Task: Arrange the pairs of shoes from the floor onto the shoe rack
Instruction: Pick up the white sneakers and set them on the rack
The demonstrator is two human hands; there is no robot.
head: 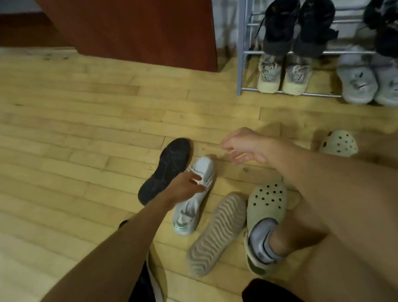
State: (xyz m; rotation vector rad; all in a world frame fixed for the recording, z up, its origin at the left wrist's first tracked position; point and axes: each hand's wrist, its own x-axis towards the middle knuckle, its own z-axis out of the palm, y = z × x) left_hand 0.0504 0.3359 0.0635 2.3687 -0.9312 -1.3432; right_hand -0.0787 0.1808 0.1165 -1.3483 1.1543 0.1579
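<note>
Pale wooden floor (59, 129) boards carry the loose shoes. The left hand (186, 185) closes its grip on the upper of a white sneaker (187, 219), which lies beside a black shoe (165, 170) turned sole up. A ridged tan sole (216, 233) lies near. The right hand (243, 147) hovers, grip open, fingers loose. The left forearm half hides a dark shoe (143, 297). A metal-barred rack (241, 38), cut off at right, holds a black pair (298, 21), a beige pair (283, 76) and a grey pair (375, 82).

On the wooden floor (59, 139) lie a white sneaker (186, 215), a dark upturned shoe (168, 168), a beige upturned shoe (217, 233).
</note>
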